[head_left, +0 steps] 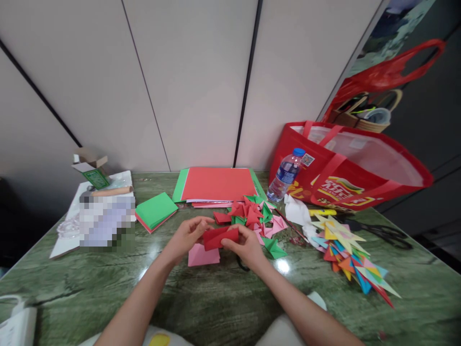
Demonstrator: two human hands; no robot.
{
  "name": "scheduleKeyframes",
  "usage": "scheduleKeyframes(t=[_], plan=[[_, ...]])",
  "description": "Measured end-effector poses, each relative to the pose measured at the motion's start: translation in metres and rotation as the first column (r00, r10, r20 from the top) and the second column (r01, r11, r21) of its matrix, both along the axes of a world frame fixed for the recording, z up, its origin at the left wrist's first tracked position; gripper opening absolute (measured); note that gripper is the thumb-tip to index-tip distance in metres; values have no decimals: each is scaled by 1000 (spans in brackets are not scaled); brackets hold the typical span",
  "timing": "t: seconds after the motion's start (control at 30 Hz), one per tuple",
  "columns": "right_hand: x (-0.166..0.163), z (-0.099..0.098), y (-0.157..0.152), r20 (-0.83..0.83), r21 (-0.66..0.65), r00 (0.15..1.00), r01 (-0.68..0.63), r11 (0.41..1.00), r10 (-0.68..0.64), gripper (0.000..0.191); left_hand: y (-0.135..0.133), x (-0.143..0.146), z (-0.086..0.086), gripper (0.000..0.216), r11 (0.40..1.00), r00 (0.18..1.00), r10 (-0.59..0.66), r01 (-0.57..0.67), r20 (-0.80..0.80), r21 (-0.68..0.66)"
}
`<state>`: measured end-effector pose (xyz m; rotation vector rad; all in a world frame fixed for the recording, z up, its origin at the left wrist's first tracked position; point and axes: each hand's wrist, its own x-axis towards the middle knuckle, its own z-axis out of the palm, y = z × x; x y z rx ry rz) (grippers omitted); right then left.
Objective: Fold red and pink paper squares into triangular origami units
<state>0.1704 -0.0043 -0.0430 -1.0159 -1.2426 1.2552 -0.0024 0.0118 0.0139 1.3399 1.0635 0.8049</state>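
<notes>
While a red paper (216,239) is gripped at its right end by the fingers of the right hand (249,247), the left hand (190,234) is held at its left edge, fingers bent; whether they are closed on it cannot be told. Pink paper (203,256) is laid on the table (108,286), and folded pieces (250,211) are heaped beyond the right hand.

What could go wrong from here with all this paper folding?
The red paper held in the right hand could crease crookedly if it slips. That hand is close to the loose folded pieces, so it might scatter them. The plastic bottle stands near that pile; if bumped, it might topple onto it.
</notes>
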Motion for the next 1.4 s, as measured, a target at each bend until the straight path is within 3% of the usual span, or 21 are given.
scheduleKeyframes(t=[0.2, 0.37, 0.57, 0.77, 1.07, 1.4], plan=[[-1, 4, 0, -137, -19, 991, 0, 1000, -3, 45, -4, 4, 0, 54, 993, 991, -100, 105, 92, -48], [-1, 3, -1, -47, -18, 999, 27, 999, -27, 34, -6, 14, -6, 38, 996, 996, -12, 20, 93, -92], [-1, 3, -2, -60, -18, 998, 16, 1000, -17, 33, -6, 17, -11, 31, 993, 988, 77, -64, 137, -98], [-2, 3, -1, -90, -47, 996, 1, 999, -5, 27, -8, 18, -5, 32, 993, 995, 80, -74, 60, -88], [-2, 7, -2, -117, -23, 990, 78, 997, -80, 22, -6, 15, -8, 42, 993, 983, 71, -54, 168, -103], [-2, 7, -3, -99, -8, 987, 128, 992, -128, 21, -4, 15, -12, 30, 990, 976, 123, -109, 180, -86]])
